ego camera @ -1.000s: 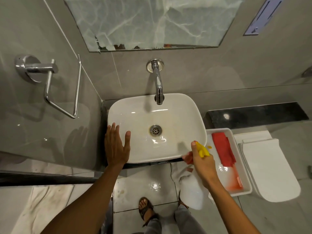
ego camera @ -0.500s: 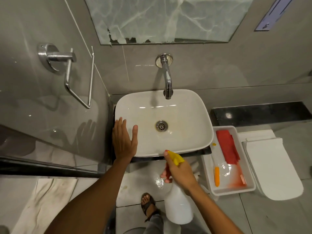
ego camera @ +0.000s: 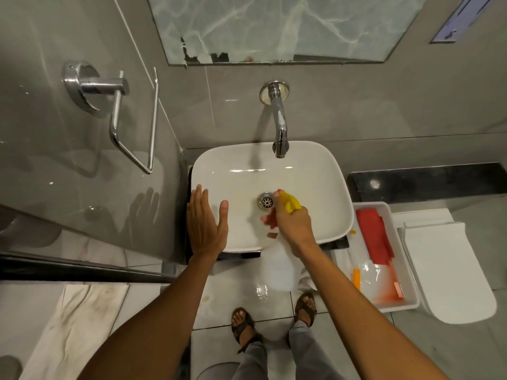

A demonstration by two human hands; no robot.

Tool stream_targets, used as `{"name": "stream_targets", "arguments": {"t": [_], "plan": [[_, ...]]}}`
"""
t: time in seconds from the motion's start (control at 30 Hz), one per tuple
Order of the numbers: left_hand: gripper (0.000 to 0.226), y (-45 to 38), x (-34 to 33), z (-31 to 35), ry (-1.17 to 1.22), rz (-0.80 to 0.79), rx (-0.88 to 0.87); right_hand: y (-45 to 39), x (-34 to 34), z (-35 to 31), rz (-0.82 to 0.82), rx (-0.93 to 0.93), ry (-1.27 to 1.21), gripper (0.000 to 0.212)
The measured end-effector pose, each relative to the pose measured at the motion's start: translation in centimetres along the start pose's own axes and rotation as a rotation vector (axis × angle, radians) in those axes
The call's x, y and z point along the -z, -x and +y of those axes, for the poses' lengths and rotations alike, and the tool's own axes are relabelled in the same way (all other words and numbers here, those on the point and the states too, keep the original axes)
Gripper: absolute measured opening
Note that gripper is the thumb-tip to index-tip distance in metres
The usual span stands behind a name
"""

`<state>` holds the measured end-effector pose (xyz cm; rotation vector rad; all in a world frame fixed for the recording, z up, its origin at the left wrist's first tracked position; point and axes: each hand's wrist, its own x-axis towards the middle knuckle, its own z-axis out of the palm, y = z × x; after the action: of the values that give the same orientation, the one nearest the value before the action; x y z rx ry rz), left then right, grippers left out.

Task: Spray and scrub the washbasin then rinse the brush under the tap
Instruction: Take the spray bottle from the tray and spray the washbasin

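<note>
White washbasin (ego camera: 323, 171) under tap (ego camera: 280, 124), grey tiled walls, left hand (ego camera: 205, 226) flat and open on rim, right hand (ego camera: 295, 226) gripping spray bottle (ego camera: 279, 270)

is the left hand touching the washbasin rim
Touching. The head view shows the left hand laid flat, fingers spread, across the left rim of the washbasin, with no gap visible between palm and rim.

A bathroom, probably: washbasin (ego camera: 271, 193), wall tap (ego camera: 279, 124), toilet (ego camera: 450, 272), tiled walls
</note>
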<state>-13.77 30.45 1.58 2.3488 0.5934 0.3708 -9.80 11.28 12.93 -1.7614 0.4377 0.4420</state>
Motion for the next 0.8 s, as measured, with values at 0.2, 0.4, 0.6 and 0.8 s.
{"name": "stream_targets", "arguments": {"t": [0.2, 0.4, 0.6, 0.8], "plan": [[0.093, 0.0, 0.0, 0.1, -0.008, -0.021, 0.015, -1.1, 5.5, 0.5, 0.117, 0.027, -0.124, 0.043], [0.087, 0.1, 0.0, 0.0, -0.010, -0.009, -0.003, 0.8, 9.9, 3.4, 0.188, -0.036, 0.022, 0.042], [0.082, 0.2, 0.0, 0.0, -0.007, -0.005, -0.007, 4.2, 10.8, 6.8, 0.200, -0.055, 0.086, 0.036], [0.076, 0.2, 0.1, 0.1, -0.014, 0.005, 0.004, 7.4, 6.3, 8.4, -0.148, -0.136, 0.005, 0.048]]}}
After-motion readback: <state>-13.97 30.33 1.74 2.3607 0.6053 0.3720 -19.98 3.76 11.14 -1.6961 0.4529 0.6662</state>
